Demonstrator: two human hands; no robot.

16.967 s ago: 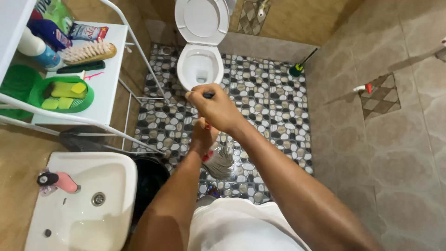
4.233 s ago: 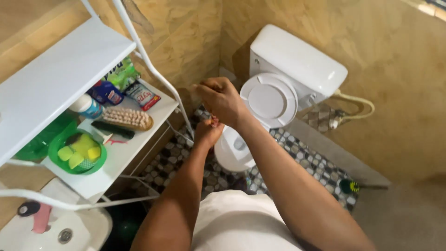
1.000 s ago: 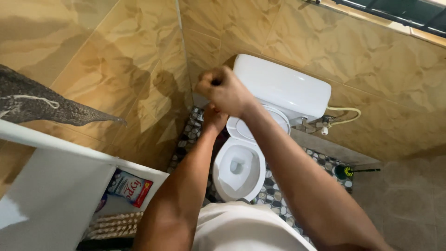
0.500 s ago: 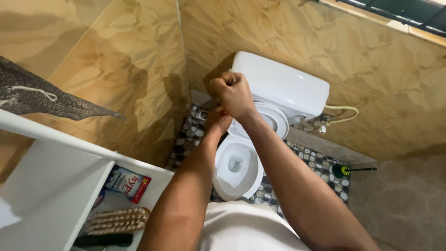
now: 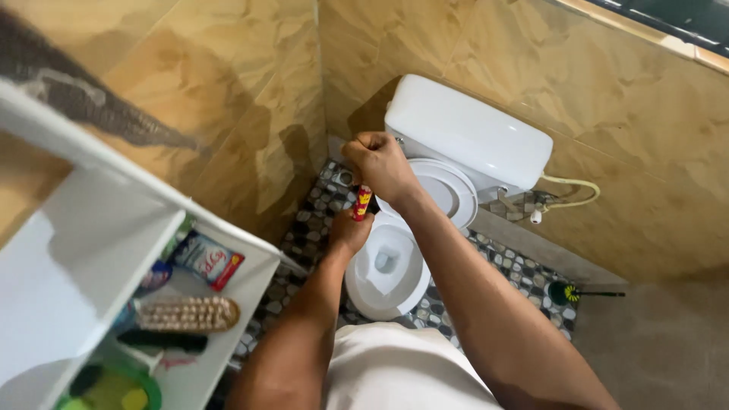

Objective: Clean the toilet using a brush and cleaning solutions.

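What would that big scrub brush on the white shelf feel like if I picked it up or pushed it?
The scrub brush would probably feel stiff: its back looks like solid wood and its pale bristles stand straight. It lies on its side on the white shelf, so a push would likely slide it, not roll it. It looks light enough for one hand.

Toilet cistern (image 5: 467,133) white. Handle (image 5: 362,203) red with yellow marks. Wall tiles (image 5: 250,99) tan, marbled. Floor (image 5: 509,266) black-and-grey pebble mosaic. Shelf (image 5: 220,319) white; scrubbing brush (image 5: 186,313) pale-bristled.
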